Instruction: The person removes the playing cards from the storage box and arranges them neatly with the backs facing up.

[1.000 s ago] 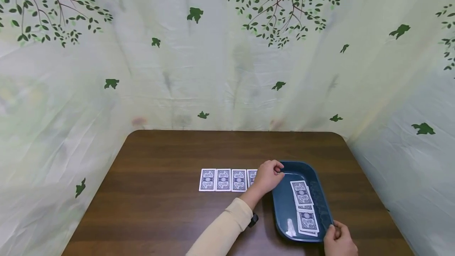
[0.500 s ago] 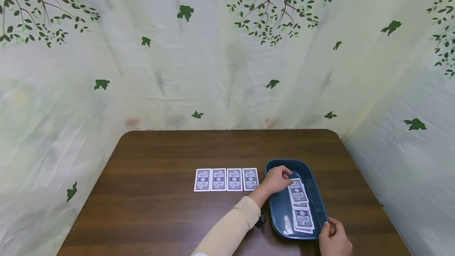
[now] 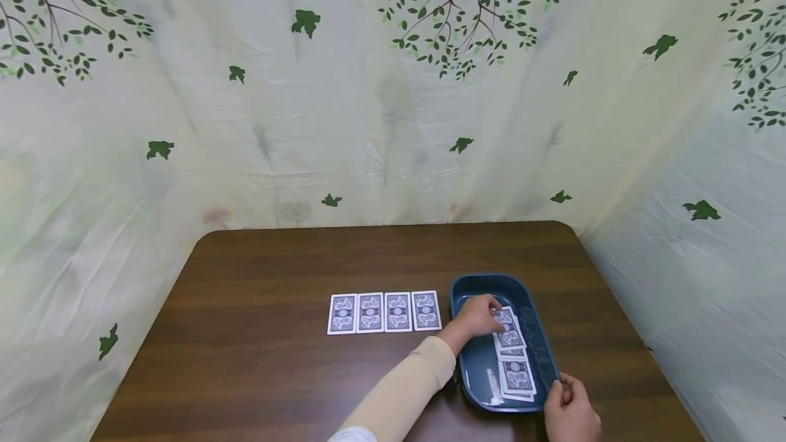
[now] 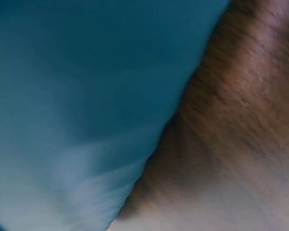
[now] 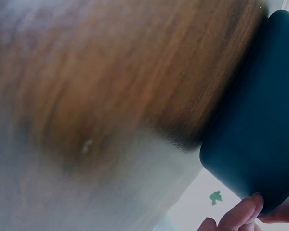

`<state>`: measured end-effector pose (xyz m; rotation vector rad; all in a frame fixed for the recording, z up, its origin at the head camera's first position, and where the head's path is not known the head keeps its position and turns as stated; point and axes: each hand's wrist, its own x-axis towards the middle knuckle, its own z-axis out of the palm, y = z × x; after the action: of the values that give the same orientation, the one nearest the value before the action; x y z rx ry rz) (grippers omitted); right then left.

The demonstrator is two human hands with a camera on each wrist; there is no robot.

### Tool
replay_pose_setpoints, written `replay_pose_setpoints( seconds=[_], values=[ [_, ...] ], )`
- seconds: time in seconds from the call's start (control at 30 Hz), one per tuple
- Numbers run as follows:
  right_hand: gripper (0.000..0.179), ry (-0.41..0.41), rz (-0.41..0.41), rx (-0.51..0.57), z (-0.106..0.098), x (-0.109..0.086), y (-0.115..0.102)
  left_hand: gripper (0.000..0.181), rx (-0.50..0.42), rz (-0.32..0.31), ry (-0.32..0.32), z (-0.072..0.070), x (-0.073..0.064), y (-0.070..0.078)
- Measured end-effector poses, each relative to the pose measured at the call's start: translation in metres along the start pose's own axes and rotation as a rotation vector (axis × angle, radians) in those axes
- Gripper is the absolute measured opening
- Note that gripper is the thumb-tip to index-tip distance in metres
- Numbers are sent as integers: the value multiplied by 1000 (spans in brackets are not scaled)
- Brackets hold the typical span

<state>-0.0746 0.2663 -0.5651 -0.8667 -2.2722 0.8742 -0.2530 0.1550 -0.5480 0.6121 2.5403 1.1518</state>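
A dark blue tray (image 3: 477, 375) holds several overlapping playing cards (image 3: 517, 377), backs up. My left hand (image 3: 479, 317) reaches across its left rim, fingers curled, thumb and fingertips pinching the left edge of the top playing card (image 3: 511, 338) at the far end of the pile. That card still lies flat on the others. My right hand (image 3: 571, 411) pinches the near right corner of the tray between thumb and fingers; the right wrist view shows this hand (image 5: 243, 216) at the tray's edge (image 5: 255, 110). In the left wrist view the tray wall (image 4: 96, 106) fills the left side, with the left hand out of sight.
Left of the tray, a straight row of several face-down cards (image 3: 384, 312) lies side by side on the brown wooden table (image 3: 258, 360). A pale curtain (image 3: 381, 108) printed with leaves and branches hangs behind and beside the table.
My left hand has moved right and nearer, from the tray's far left rim by the row's end to the top card of the pile. The right hand keeps hold of the tray.
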Motion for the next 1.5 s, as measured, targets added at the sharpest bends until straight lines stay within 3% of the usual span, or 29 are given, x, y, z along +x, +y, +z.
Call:
replay_pose_setpoints(
  seconds=[0.1, 0.3, 0.47, 0.73, 0.87, 1.1, 1.27, 1.5],
  values=[
    [22, 1, -1, 1, 1, -1, 1, 38, 116, -11, 36, 4, 2, -1],
    [22, 21, -29, 6, 2, 0, 1, 55, 262, -109, 100, 11, 4, 2],
    [22, 12, -28, 1, 2, 0, 0, 74, 374, -167, 97, 15, 7, 3],
    [22, -3, -11, -10, 2, 0, -2, 76, 433, -198, 66, 14, 10, 1],
    [22, -11, -8, -26, 3, 0, -2, 70, 393, -184, 81, 14, 10, 0],
    [23, -23, 12, -36, 3, 0, -1, 22, 163, -42, 159, 13, 8, -2],
    [23, -40, 37, -45, 2, 0, -1, 16, -53, 26, 167, 10, 7, -2],
    [24, -40, 43, -44, 0, 1, 0, 16, -170, 82, 237, 3, 2, 4]
  ],
)
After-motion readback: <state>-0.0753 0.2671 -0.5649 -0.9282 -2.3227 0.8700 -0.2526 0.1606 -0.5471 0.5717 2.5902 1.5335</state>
